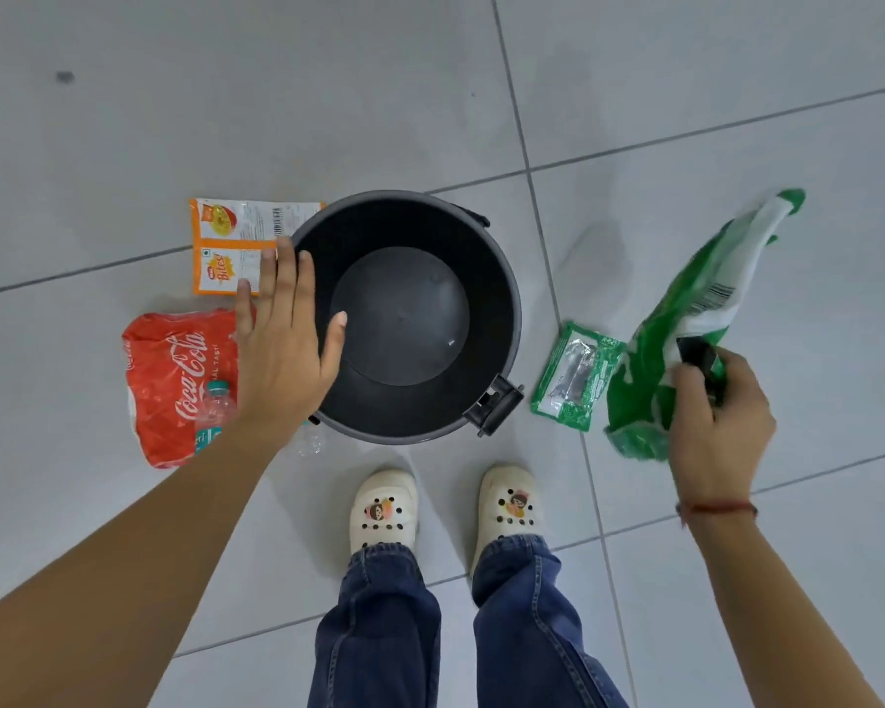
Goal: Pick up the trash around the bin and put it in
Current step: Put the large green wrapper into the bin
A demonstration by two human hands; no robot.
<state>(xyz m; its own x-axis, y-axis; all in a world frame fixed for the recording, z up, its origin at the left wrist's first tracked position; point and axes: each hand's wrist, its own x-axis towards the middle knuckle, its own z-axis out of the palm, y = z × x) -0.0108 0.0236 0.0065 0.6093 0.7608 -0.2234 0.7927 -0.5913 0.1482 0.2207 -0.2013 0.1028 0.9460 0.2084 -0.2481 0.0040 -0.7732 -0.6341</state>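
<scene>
A round black bin (pixel 502 309) stands on the tiled floor, with nothing visible inside. My left hand (pixel 282 339) hovers over its left rim, fingers spread and holding nothing. My right hand (pixel 716 416) grips a large green and white plastic wrapper (pixel 685 309), lifted to the right of the bin. A small green packet (pixel 576 375) lies flat between the bin and that wrapper. Left of the bin lie an orange and white snack packet (pixel 226 242), a red Coca-Cola wrapper (pixel 175 380) and a clear plastic bottle (pixel 215 406) partly hidden under my forearm.
My two feet in white clogs (pixel 384 508) stand just in front of the bin, with blue jeans above them. Grey floor tiles (pixel 277 94) stretch all around. A black hinge bracket (pixel 496 401) juts out from the bin's front right rim.
</scene>
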